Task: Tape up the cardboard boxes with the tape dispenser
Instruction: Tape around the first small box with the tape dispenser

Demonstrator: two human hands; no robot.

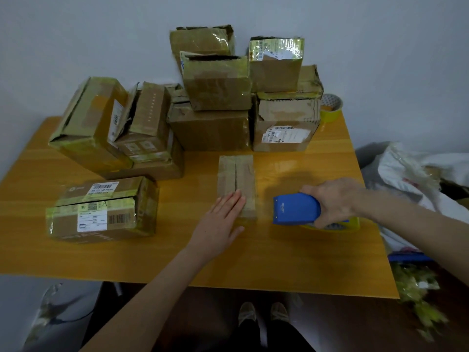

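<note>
A small plain cardboard box (237, 177) lies in the middle of the orange table (177, 257), its two top flaps meeting at a centre seam. My left hand (219, 222) rests flat with straight fingers on the box's near left corner. To the right of the box, my right hand (335, 201) grips the blue tape dispenser (295, 209), which carries a yellow tape roll and sits just above the table.
Taped cardboard boxes stand stacked at the back (215, 82) and left (88, 125), with one labelled box (101, 209) at the near left. A spare yellow tape roll (331, 107) sits back right. White bags (416, 174) and tape scraps lie off the table's right edge.
</note>
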